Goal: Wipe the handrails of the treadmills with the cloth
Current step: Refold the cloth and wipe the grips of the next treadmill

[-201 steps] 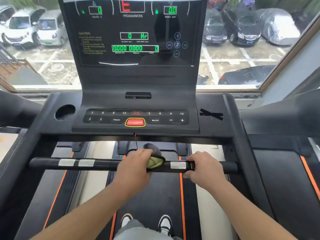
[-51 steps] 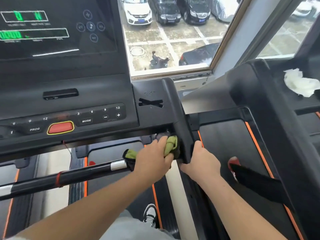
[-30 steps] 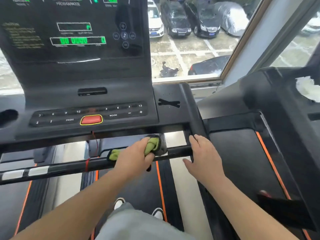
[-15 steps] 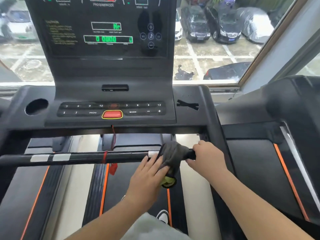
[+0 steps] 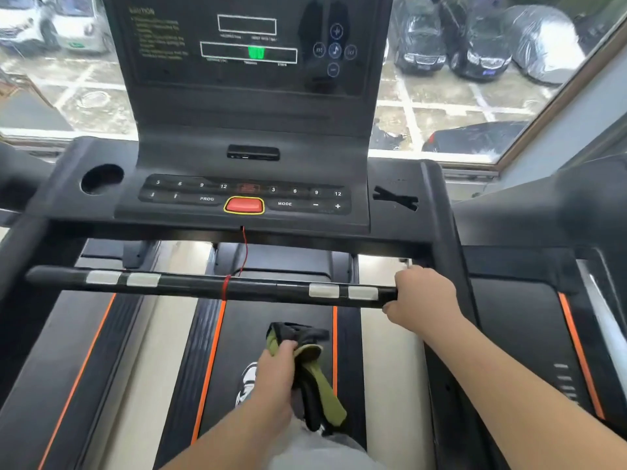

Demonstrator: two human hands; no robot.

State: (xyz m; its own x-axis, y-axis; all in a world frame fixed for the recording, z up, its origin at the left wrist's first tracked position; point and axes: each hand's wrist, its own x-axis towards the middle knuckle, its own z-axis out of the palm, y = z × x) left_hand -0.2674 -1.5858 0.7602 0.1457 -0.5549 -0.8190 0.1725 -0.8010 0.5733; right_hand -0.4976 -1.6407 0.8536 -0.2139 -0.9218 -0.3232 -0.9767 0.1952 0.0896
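1. Holding the cloth (image 5: 314,364) bunched in my left hand (image 5: 276,371), fingers curled round it, I have it off the metal: it hangs below the front handrail (image 5: 190,284), over the running belt (image 5: 254,334), touching no rail.
2. My right hand (image 5: 422,300) is clenched round the handrail's end, up and right of the cloth hand, just beside the right side rail (image 5: 441,215).
3. I judge this a gap between passes; which stretches are already clean I cannot tell.
4. The next move, as I see it: raise the cloth up and forward, wrap it round the bar and slide along it, or carry it past my right hand to the side rail.
5. In the way: a red cord (image 5: 225,286) looped round the bar, up and left of my cloth hand, running up to the console (image 5: 305,157); the cloth could snag it.
6. Silver sensor plates (image 5: 324,290) sit on the bar just left of my right hand; more lie far to the left.
7. Beyond my right hand stands a neighbouring treadmill (image 5: 529,205).
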